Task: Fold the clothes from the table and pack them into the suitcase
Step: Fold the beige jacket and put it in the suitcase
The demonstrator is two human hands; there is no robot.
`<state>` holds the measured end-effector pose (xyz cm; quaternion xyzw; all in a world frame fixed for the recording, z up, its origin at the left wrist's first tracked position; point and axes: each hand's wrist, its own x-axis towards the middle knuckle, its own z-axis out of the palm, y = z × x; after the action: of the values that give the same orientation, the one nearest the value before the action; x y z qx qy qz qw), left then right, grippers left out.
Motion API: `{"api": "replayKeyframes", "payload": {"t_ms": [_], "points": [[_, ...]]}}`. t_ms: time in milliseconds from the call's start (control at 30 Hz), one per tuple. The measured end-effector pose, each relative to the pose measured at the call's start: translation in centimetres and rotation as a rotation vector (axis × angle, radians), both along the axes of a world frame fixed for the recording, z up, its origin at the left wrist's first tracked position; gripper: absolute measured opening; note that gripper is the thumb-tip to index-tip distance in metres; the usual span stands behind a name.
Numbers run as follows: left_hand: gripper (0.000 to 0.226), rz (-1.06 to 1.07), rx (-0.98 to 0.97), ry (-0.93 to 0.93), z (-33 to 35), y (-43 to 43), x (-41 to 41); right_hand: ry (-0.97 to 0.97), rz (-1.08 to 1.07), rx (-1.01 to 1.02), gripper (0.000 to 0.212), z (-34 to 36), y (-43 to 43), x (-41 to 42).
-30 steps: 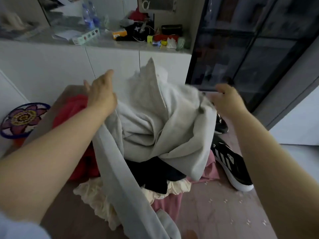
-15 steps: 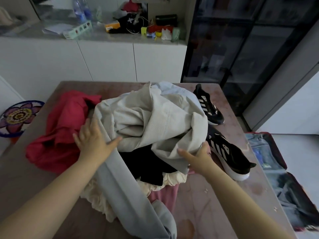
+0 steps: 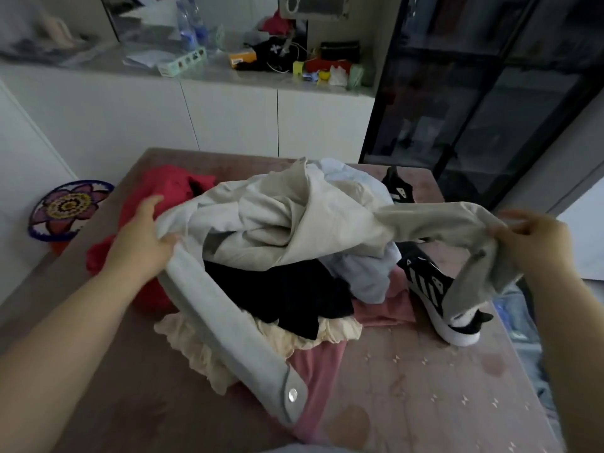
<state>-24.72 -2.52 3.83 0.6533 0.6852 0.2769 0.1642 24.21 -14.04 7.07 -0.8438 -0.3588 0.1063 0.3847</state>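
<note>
A pale grey jacket lies crumpled on top of a heap of clothes on the brown table. My left hand grips its left side where one sleeve runs down toward me, ending in a snap cuff. My right hand pinches the other sleeve and holds it stretched out to the right above the table. Under the jacket lie a black garment, a cream ruffled piece, a pink piece, a light blue piece and a red garment. The suitcase shows partly past the table's right edge.
Two black-and-white sneakers sit on the table's right side, one partly behind the jacket. A white cabinet with a cluttered top stands behind the table. A dark glass-door cabinet is at the right. A flower-patterned round object lies left.
My right hand left the jacket's lower front edge and now holds a sleeve pulled out to the right. My left hand moved from flat on the cloth to gripping the jacket's left side.
</note>
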Motion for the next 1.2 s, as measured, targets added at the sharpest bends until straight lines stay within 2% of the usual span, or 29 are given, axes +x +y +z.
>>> {"api": "replayKeyframes", "payload": {"t_ms": [67,167,233,333,433,533,633,700,800,867,967,1100,1200], "points": [[0.065,0.002,0.093,0.031,2.6,1.6,-1.5,-0.037,-0.015,-0.082,0.023,-2.5,0.8,-0.2],[0.060,0.027,0.211,0.102,5.7,4.3,-3.7,-0.120,-0.069,-0.222,0.030,-5.9,1.2,-1.9],[0.056,0.043,0.260,0.153,6.7,6.4,-5.3,-0.237,-0.041,-0.188,0.030,-7.1,1.2,-4.3],[0.050,0.053,0.222,0.248,6.0,8.5,-6.4,-0.408,0.203,-0.050,0.025,-7.9,1.5,-9.4],[0.050,0.039,0.169,0.440,3.7,8.4,-4.4,-0.386,0.518,0.004,0.041,-8.6,2.2,-13.8],[0.047,-0.226,0.251,0.473,1.3,6.1,0.1,-0.305,0.630,-0.053,0.062,-8.8,3.1,-17.2],[0.041,-0.578,0.339,0.383,-1.3,3.5,3.9,-0.091,0.513,-0.042,0.082,-8.5,4.2,-19.7],[0.043,-0.687,0.329,0.370,-3.1,2.3,5.7,-0.006,0.457,-0.029,0.087,-8.1,5.1,-20.8],[0.054,-0.625,0.210,0.342,-4.8,1.7,7.4,0.006,0.431,0.016,0.073,-7.8,6.2,-21.5],[0.046,-0.516,0.138,0.297,-5.3,2.0,7.7,0.008,0.412,0.047,0.063,-7.7,6.6,-21.6],[0.039,-0.410,0.169,0.299,-5.5,2.6,7.5,0.057,0.390,0.084,0.058,-7.0,6.6,-21.2],[0.027,-0.410,0.195,0.384,-4.5,3.0,8.1,0.105,0.365,0.141,0.053,-4.5,6.5,-20.1],[0.022,-0.388,0.228,0.264,-2.1,3.0,8.8,0.086,0.334,0.236,0.038,-1.2,6.7,-18.1]]}}
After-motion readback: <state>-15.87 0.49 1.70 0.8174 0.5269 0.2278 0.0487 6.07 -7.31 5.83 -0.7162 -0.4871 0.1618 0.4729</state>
